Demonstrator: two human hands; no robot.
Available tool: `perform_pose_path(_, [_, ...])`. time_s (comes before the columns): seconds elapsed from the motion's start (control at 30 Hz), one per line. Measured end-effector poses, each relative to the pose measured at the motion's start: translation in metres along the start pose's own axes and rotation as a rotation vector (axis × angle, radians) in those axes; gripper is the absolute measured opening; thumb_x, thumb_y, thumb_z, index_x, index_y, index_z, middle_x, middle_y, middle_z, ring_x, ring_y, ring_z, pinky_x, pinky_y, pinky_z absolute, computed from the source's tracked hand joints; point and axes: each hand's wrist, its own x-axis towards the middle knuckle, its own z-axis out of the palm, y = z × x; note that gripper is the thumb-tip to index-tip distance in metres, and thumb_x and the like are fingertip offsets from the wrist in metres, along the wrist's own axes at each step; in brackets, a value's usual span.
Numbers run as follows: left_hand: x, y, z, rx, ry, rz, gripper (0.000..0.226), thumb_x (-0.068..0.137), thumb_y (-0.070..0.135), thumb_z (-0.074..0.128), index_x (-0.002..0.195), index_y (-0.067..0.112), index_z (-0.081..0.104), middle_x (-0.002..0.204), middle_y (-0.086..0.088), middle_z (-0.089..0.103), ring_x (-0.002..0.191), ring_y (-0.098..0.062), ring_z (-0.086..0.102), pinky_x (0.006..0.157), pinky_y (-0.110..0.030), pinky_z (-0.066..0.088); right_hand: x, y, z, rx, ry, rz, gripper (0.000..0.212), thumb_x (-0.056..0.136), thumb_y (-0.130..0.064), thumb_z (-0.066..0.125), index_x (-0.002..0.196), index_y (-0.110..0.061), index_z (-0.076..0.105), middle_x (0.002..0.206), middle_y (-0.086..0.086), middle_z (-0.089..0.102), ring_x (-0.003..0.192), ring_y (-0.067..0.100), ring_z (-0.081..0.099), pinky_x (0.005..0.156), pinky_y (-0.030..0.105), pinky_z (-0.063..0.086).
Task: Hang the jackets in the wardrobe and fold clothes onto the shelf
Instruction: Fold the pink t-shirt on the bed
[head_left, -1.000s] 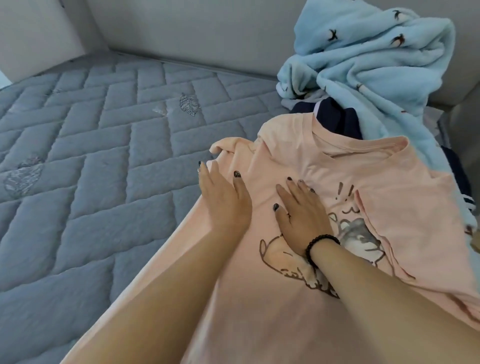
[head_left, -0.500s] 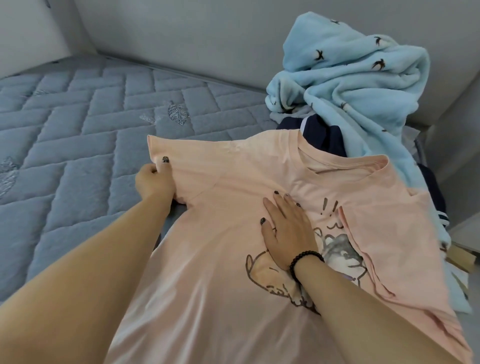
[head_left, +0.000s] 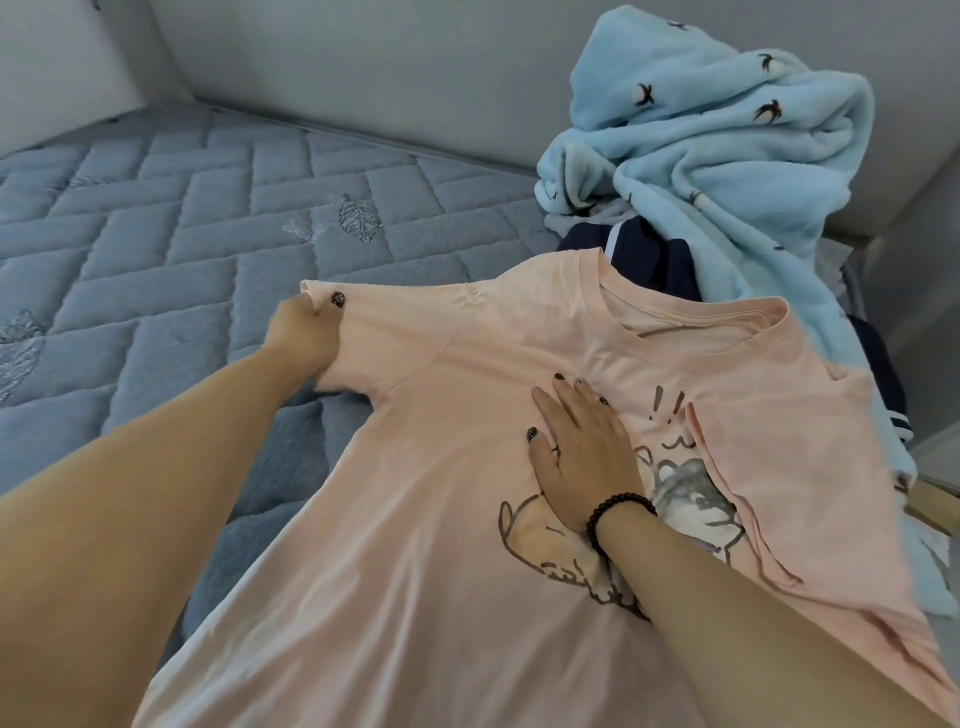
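A peach T-shirt (head_left: 441, 519) with a cartoon print lies face up on the bed, neck toward the wall. Its right side is folded in over the print. My left hand (head_left: 306, 332) pinches the edge of the left sleeve, which is stretched out flat over the mattress. My right hand (head_left: 582, 457) lies flat on the chest of the shirt, fingers straight, a black bead bracelet on the wrist.
A light blue fleece garment (head_left: 701, 145) with dark bird marks is heaped against the wall at the back right. A navy garment (head_left: 644, 260) with white stripes lies under it beside the shirt's collar. The grey quilted mattress (head_left: 156, 234) stretches left.
My left hand left the shirt's chest, took the left sleeve and pulled it out flat to the left. My right hand stayed pressed on the chest.
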Motion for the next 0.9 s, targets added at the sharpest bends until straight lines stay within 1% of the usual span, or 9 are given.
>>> perform_pose_path(0.1, [-0.008, -0.004, 0.004, 0.093, -0.080, -0.060, 0.037, 0.099, 0.031, 0.046, 0.116, -0.001, 0.057, 0.109, -0.016, 0.062, 0.095, -0.032, 0.057, 0.079, -0.035, 0.046, 0.001, 0.001, 0.001, 0.012, 0.011, -0.007, 0.077, 0.081, -0.052, 0.003, 0.150, -0.027, 0.027, 0.160, -0.002, 0.015, 0.148, 0.016, 0.006, 0.120, 0.032, 0.003])
perform_pose_path(0.23, [-0.015, -0.012, -0.005, -0.161, -0.416, -0.224, 0.030, 0.093, 0.019, 0.061, 0.121, 0.007, 0.055, 0.106, -0.016, 0.068, 0.082, -0.027, 0.068, 0.066, -0.039, 0.059, 0.001, 0.001, 0.001, 0.014, 0.010, -0.012, 0.078, 0.080, -0.053, 0.003, 0.150, -0.026, 0.027, 0.160, -0.001, 0.015, 0.148, 0.016, 0.006, 0.120, 0.033, 0.004])
perform_pose_path(0.3, [-0.013, -0.009, -0.008, 0.016, -0.383, -0.099, 0.028, 0.095, 0.017, 0.054, 0.119, 0.003, 0.053, 0.108, -0.021, 0.067, 0.085, -0.035, 0.069, 0.075, -0.047, 0.059, 0.000, 0.000, 0.000, 0.017, -0.001, -0.009, 0.079, 0.079, -0.053, 0.002, 0.150, -0.026, 0.026, 0.160, -0.001, 0.014, 0.148, 0.016, 0.006, 0.120, 0.032, 0.003])
perform_pose_path(0.4, [-0.027, 0.019, 0.000, 0.240, -0.158, 0.242, 0.012, 0.092, 0.014, 0.049, 0.097, 0.004, 0.052, 0.093, -0.010, 0.060, 0.087, -0.027, 0.056, 0.071, -0.025, 0.048, 0.000, 0.000, 0.000, 0.029, -0.012, -0.011, 0.072, 0.085, -0.052, 0.009, 0.150, -0.026, 0.024, 0.160, -0.002, 0.013, 0.148, 0.016, 0.005, 0.119, 0.030, 0.000])
perform_pose_path(0.5, [-0.068, 0.058, 0.012, 0.076, -0.404, 0.474, 0.012, 0.084, 0.013, 0.054, 0.096, 0.014, 0.055, 0.076, -0.004, 0.057, 0.067, -0.015, 0.052, 0.053, -0.020, 0.042, 0.001, 0.004, -0.005, 0.215, -0.034, 0.028, 0.058, 0.095, -0.043, 0.038, 0.149, -0.024, 0.028, 0.158, -0.007, 0.019, 0.147, 0.011, 0.008, 0.119, 0.029, 0.002])
perform_pose_path(0.6, [-0.096, 0.062, 0.026, -0.103, -0.657, 0.457, 0.029, 0.080, 0.019, 0.050, 0.107, 0.022, 0.062, 0.066, -0.009, 0.069, 0.054, -0.013, 0.055, 0.052, -0.026, 0.049, -0.001, 0.001, -0.018, 0.777, 0.001, 0.209, 0.039, 0.091, -0.027, 0.054, 0.129, -0.038, 0.054, 0.145, -0.010, 0.043, 0.137, 0.013, 0.035, 0.115, 0.036, 0.027])
perform_pose_path(0.67, [-0.100, 0.053, 0.041, -0.164, -0.521, 0.447, 0.032, 0.080, 0.023, 0.044, 0.106, 0.025, 0.061, 0.071, -0.001, 0.071, 0.064, -0.014, 0.061, 0.068, -0.033, 0.053, -0.001, -0.001, -0.020, 0.972, 0.058, 0.315, 0.030, 0.089, -0.025, 0.052, 0.113, -0.041, 0.063, 0.134, -0.015, 0.051, 0.124, 0.015, 0.049, 0.108, 0.038, 0.038])
perform_pose_path(0.77, [-0.097, 0.027, 0.065, 0.129, -0.354, 0.461, 0.039, 0.094, 0.019, 0.042, 0.132, 0.022, 0.048, 0.126, -0.001, 0.060, 0.113, -0.024, 0.057, 0.102, -0.042, 0.043, 0.003, 0.001, -0.022, 1.060, 0.109, 0.353, 0.047, 0.088, -0.042, 0.052, 0.132, -0.029, 0.053, 0.134, -0.014, 0.053, 0.124, 0.007, 0.050, 0.110, 0.038, 0.037])
perform_pose_path(0.9, [-0.105, -0.001, 0.092, 0.719, -0.385, 0.691, 0.065, 0.101, 0.045, 0.023, 0.155, 0.015, 0.004, 0.163, -0.004, -0.004, 0.150, -0.027, -0.007, 0.122, -0.046, 0.005, 0.000, 0.001, -0.020, 1.175, 0.126, 0.334, 0.061, 0.086, -0.027, 0.067, 0.140, -0.028, 0.039, 0.118, -0.016, 0.061, 0.106, -0.006, 0.058, 0.092, 0.019, 0.046])
